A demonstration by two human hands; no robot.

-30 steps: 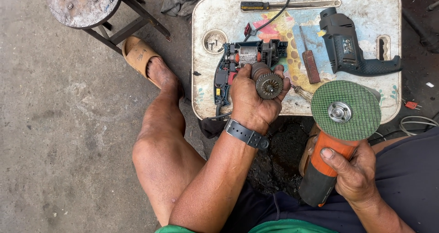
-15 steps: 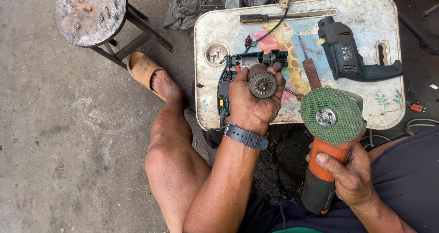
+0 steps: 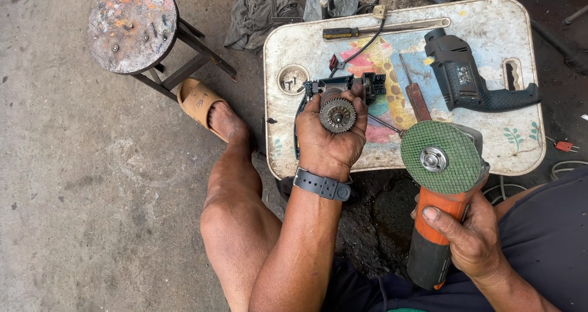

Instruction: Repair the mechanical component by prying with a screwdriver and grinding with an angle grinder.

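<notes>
My left hand (image 3: 327,140) grips a round metal gear part (image 3: 337,113), toothed face up, over the near left of a worn white tray table (image 3: 523,159). Behind the hand lies an opened drill housing (image 3: 343,84). My right hand (image 3: 468,238) is wrapped around the orange body of an angle grinder (image 3: 435,238). Its green disc (image 3: 442,157) faces up, just right of the gear part and apart from it.
A dark grey power drill (image 3: 471,79) lies on the tray's right side, with a red-handled tool (image 3: 418,102) and a long screwdriver (image 3: 380,29) near it. A rusty round stool (image 3: 131,25) stands at the upper left. My bare leg and sandal (image 3: 199,101) rest on concrete.
The view has shifted, so everything sits lower in the picture. Both hands keep their holds, and the green disc stays just right of the gear part.
</notes>
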